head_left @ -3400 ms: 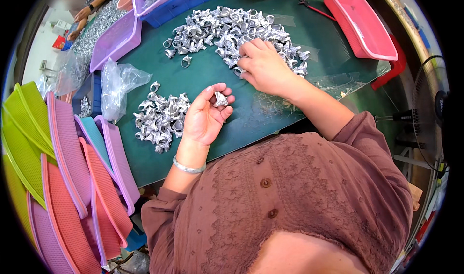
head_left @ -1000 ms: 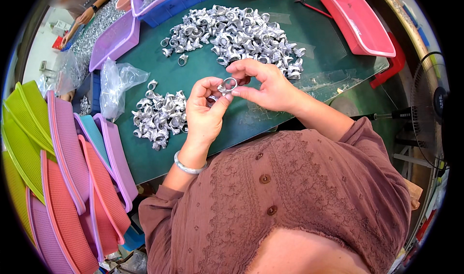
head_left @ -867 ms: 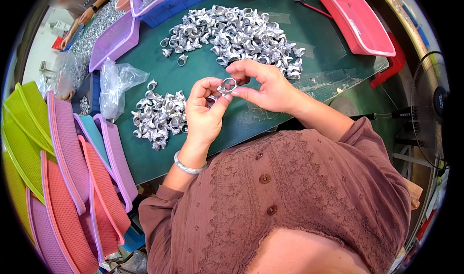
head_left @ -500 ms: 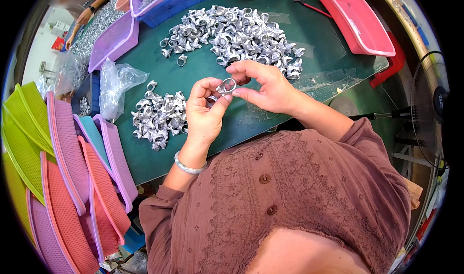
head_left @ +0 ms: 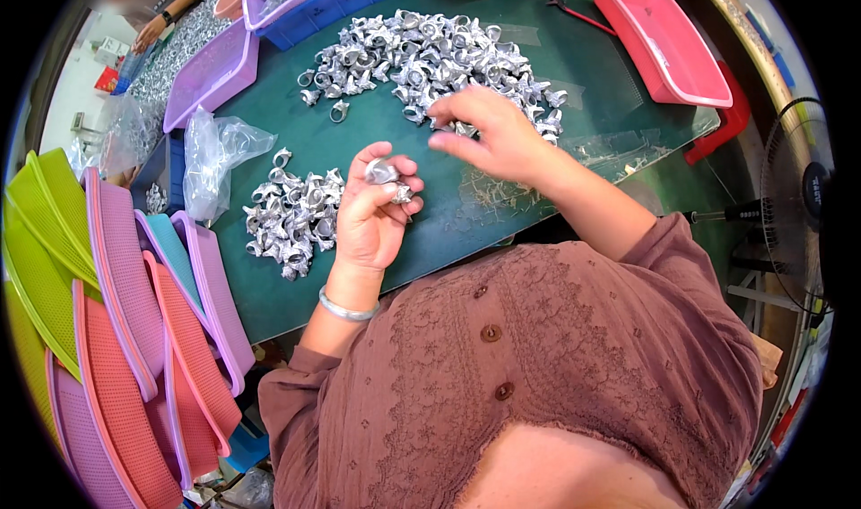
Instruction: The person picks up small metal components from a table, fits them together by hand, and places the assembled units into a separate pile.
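A: Left hand first; where is it, and what does it have?

B: Left hand [head_left: 369,217] above the near side of the green table [head_left: 309,137]; palm turned up, fingers curled, thumb pressed across two silvery metal pieces; the upper piece [head_left: 380,171] by the fingertips, the lower piece [head_left: 402,193] just nearer and to the right; both clear of the heaps.

A: Right hand?

B: Right hand [head_left: 491,132] reaches in from the right, back upward; thumb and forefinger apart, tips pointing left; silvery metal shows in the gap, but contact I cannot tell.

A: Key relation, then?

B: Far heap [head_left: 430,60] of ring-shaped pieces; it lies directly beyond the right hand, whose fingers overlap its near edge in view; right hand is clearly the nearer; heap's long axis runs left to right, its right end bending nearer; single pieces point every which way.

A: And the left side?

B: Near heap [head_left: 296,217], smaller, just left of the left hand; clear plastic bag [head_left: 215,168] beyond it to the left; one lone ring [head_left: 339,111] between the two heaps, closer to the far one.
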`<control>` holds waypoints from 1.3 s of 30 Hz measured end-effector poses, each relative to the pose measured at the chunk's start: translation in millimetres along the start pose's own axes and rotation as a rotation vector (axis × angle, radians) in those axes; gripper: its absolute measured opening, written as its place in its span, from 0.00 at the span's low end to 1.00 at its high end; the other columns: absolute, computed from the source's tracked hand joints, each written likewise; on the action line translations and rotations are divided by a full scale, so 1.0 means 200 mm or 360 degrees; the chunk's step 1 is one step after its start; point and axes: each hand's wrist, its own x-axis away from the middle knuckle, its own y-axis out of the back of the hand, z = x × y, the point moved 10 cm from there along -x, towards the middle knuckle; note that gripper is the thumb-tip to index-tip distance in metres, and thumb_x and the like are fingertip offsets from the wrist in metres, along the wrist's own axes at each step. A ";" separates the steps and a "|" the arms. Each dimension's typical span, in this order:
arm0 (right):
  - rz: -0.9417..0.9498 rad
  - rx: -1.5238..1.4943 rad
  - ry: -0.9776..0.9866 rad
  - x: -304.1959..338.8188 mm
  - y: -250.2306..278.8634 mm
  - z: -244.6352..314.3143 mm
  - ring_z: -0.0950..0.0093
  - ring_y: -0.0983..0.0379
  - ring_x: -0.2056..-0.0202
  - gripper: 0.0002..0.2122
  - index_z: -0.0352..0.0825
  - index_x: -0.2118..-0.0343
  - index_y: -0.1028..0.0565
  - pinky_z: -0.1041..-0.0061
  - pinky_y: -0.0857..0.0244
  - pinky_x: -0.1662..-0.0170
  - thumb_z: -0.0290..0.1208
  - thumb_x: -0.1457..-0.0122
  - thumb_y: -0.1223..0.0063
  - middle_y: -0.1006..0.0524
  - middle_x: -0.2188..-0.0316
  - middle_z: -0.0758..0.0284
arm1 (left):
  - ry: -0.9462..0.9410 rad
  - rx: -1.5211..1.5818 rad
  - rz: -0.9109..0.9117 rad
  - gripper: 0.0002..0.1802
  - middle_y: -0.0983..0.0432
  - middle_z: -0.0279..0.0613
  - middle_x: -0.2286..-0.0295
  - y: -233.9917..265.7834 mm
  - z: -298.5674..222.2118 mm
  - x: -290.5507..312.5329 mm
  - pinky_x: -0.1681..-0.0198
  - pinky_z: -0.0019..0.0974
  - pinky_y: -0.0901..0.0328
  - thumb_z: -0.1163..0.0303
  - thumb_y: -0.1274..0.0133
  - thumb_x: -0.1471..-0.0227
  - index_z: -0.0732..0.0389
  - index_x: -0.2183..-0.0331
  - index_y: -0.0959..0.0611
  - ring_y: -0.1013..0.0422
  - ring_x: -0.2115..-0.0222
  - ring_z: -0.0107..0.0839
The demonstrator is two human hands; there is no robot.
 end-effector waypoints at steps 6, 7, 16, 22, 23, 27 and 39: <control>0.0291 0.1017 0.0058 -0.14 -0.13 -0.15 0.68 0.36 0.60 0.11 0.39 0.65 0.25 0.67 0.45 0.54 0.29 0.55 0.44 0.30 0.65 0.68 | 0.0125 0.0197 -0.0054 0.10 0.30 0.44 0.67 0.04 0.01 0.02 0.69 0.36 0.34 0.64 0.53 0.50 0.61 0.68 0.24 0.32 0.66 0.38; 0.0346 0.1099 0.0053 -0.15 -0.16 -0.16 0.68 0.37 0.59 0.12 0.39 0.65 0.25 0.67 0.45 0.54 0.29 0.55 0.44 0.30 0.65 0.68 | 0.0137 0.0182 -0.0085 0.11 0.30 0.43 0.68 0.05 0.01 0.03 0.70 0.36 0.34 0.63 0.53 0.49 0.61 0.71 0.24 0.32 0.66 0.38; 0.0604 0.1111 0.0039 -0.17 -0.35 -0.18 0.67 0.41 0.53 0.09 0.40 0.73 0.22 0.62 0.49 0.50 0.35 0.60 0.39 0.31 0.58 0.68 | 0.0147 -0.0121 -0.0383 0.10 0.31 0.36 0.79 0.16 -0.01 0.06 0.76 0.29 0.33 0.64 0.53 0.46 0.61 0.70 0.25 0.29 0.72 0.32; 0.0260 0.0634 0.0124 -0.20 -0.24 -0.14 0.69 0.36 0.58 0.04 0.39 0.79 0.25 0.62 0.48 0.52 0.32 0.56 0.45 0.27 0.69 0.71 | 0.0166 -0.0312 -0.0477 0.07 0.31 0.33 0.80 0.16 -0.02 0.07 0.77 0.28 0.34 0.68 0.51 0.47 0.60 0.65 0.25 0.29 0.74 0.28; 0.0278 0.0624 0.0141 -0.20 -0.24 -0.14 0.69 0.35 0.59 0.04 0.39 0.79 0.25 0.62 0.47 0.53 0.32 0.56 0.45 0.27 0.69 0.71 | 0.0178 -0.0330 -0.0484 0.07 0.30 0.33 0.80 0.16 -0.01 0.07 0.77 0.28 0.34 0.68 0.51 0.47 0.59 0.65 0.25 0.29 0.74 0.28; 0.0372 0.0898 0.0259 -0.22 -0.31 -0.10 0.70 0.34 0.60 0.04 0.39 0.76 0.25 0.67 0.47 0.53 0.31 0.56 0.45 0.26 0.69 0.70 | 0.0195 -0.0371 -0.0431 0.07 0.30 0.33 0.79 0.14 0.00 0.05 0.77 0.28 0.35 0.69 0.52 0.47 0.59 0.65 0.25 0.29 0.74 0.28; 0.0492 -0.0021 0.0253 -0.16 -0.20 0.13 0.67 0.31 0.71 0.07 0.38 0.69 0.23 0.71 0.37 0.67 0.24 0.54 0.46 0.26 0.73 0.69 | 0.0215 -0.0449 -0.0418 0.18 0.29 0.38 0.77 0.11 -0.06 0.11 0.78 0.26 0.37 0.56 0.57 0.43 0.62 0.61 0.28 0.30 0.74 0.28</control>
